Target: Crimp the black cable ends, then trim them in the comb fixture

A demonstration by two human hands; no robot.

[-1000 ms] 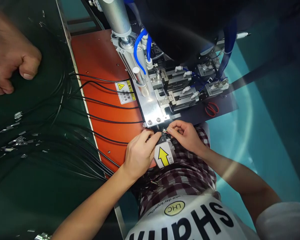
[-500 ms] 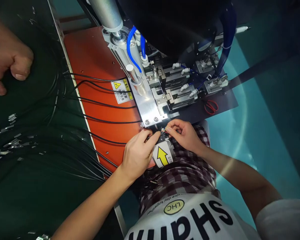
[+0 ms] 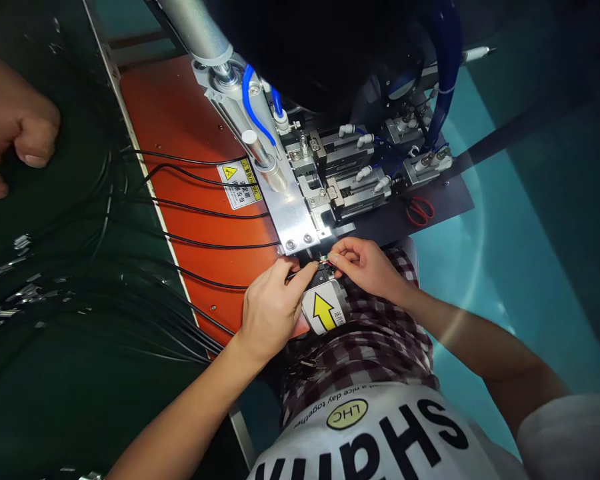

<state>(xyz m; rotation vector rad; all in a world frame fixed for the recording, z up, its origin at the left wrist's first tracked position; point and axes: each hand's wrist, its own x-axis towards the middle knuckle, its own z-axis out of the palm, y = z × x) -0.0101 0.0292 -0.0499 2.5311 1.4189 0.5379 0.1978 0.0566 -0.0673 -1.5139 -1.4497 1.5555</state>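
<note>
My left hand [image 3: 273,300] is closed at the front edge of the machine, its thumb pointing toward a small work spot. A black cable [image 3: 215,283] runs in under this hand, and the fingers hide the gripped part. My right hand [image 3: 364,265] pinches thin coloured wires [image 3: 325,259] between thumb and forefinger, just off the left thumb's tip. Both hands are close together below a shiny metal plate [image 3: 291,217]. Nearer my body is a white label with a yellow arrow [image 3: 324,311]. The wire ends are too small to make out.
Several more black cables [image 3: 220,245] cross the orange base plate [image 3: 180,113]. Pneumatic cylinders [image 3: 353,160] stand behind my hands, with red-handled scissors [image 3: 420,211] to the right. Another person's hand [image 3: 25,127] is over the dark table at left, near scattered shiny scraps [image 3: 20,293].
The view has shifted slightly, moving the machine a little left in the picture. Both hands keep nearly the same pose at the work spot.
</note>
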